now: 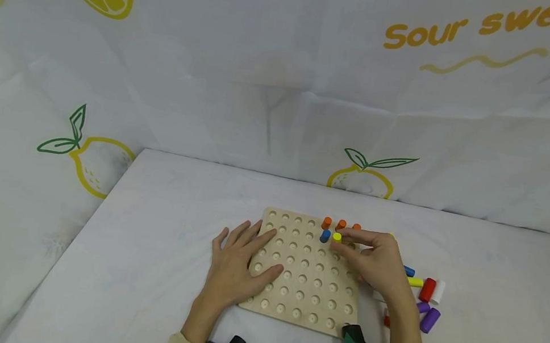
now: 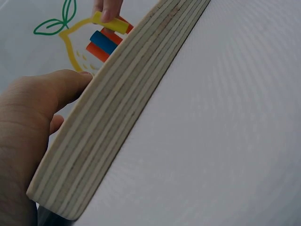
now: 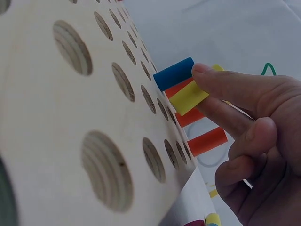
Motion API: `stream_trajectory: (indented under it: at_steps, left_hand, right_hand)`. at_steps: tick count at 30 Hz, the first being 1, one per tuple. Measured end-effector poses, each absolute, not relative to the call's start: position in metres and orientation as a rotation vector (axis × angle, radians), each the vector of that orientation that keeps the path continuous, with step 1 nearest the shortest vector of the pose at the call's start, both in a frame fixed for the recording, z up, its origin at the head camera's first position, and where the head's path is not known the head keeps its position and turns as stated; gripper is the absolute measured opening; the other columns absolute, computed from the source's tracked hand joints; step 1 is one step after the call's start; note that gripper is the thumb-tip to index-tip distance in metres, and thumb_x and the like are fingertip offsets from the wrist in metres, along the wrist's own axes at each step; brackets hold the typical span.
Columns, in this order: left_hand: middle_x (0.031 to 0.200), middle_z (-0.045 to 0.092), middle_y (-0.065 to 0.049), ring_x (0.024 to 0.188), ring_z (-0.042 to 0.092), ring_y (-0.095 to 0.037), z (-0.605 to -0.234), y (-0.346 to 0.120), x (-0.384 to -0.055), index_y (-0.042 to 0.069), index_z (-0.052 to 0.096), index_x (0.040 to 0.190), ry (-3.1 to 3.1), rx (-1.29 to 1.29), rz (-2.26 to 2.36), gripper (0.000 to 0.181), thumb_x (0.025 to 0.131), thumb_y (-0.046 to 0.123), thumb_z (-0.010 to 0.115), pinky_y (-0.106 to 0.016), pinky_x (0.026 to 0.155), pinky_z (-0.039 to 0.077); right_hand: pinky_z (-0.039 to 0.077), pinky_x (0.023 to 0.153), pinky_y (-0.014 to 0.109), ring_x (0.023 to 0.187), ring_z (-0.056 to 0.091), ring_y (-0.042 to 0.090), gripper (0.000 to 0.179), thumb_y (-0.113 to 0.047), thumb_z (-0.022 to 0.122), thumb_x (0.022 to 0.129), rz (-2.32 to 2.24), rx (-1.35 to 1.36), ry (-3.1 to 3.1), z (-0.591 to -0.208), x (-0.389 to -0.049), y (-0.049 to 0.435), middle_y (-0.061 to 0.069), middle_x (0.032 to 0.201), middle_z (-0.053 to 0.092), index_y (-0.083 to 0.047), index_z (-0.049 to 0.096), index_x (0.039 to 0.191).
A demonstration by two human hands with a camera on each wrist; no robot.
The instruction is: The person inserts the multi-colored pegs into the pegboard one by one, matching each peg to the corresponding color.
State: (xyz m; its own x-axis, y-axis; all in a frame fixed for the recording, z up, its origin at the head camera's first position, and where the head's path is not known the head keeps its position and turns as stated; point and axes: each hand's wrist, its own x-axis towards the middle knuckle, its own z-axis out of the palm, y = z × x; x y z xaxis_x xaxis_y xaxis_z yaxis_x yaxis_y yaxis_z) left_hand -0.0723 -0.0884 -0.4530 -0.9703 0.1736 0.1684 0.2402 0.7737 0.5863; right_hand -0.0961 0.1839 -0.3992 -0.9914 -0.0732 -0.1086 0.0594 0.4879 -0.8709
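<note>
Pale cloth (image 1: 215,72) printed with lemons (image 1: 102,167) hangs beyond the desk (image 1: 101,287), and against all that white the coloured pegs are easy to pick out from where I stand. A wooden board (image 1: 306,307) with rows of round holes lies flat on the near part of the desk, slightly askew. The person's left hand (image 1: 237,267) rests along its left side, fingers straight, spread and gripping nothing, with forefinger and thumb reaching over the holes; I take it to be steadying the board against any push.

The right hand (image 1: 377,264) bends over the far right part, thumb and forefinger pinched together on a yellow peg (image 3: 188,98), the other fingers curled back, presumably to spare its neighbours a knock. The hold is towards the peg's upper end, which would leave the lower end free for a hole; whether it is seated, I can't tell. Just left of it a blue peg (image 1: 325,236) stands upright, and three orange pegs (image 1: 327,223) stand in the far row.

Right of the board lie loose ones, among them a red peg (image 1: 427,290), a white peg (image 1: 437,292) and a purple peg (image 1: 430,320), probably left there for the right hand's easy reach.
</note>
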Motion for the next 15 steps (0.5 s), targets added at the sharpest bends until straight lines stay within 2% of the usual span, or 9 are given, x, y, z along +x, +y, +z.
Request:
stream_trajectory:
  at_steps: [12,15]
  left_hand:
    - [0.158,0.05,-0.003,0.15,0.04,-0.031,-0.4519,-0.0881,-0.0723,0.034,0.058,0.145,-2.854,-0.342,-0.939,0.066,0.084,0.06,0.067,-0.066,0.12,0.016]
    - [0.159,0.049,-0.002,0.151,0.039,-0.03,-0.4513,-0.0882,-0.0725,0.034,0.058,0.145,-2.866,-0.336,-0.947,0.067,0.084,0.06,0.067,-0.065,0.122,0.015]
  right_hand:
    - [0.036,0.038,0.023,0.037,0.038,0.008,0.032,-0.019,0.081,0.088,-1.603,-0.113,2.496,-0.4013,-0.0962,0.1818,0.018,0.096,0.073,-0.003,0.076,0.116]
    - [0.042,0.043,0.022,0.043,0.05,0.008,0.031,-0.018,0.081,0.088,-1.586,-0.142,2.488,-0.4017,-0.096,0.1814,0.016,0.094,0.076,-0.002,0.076,0.114]
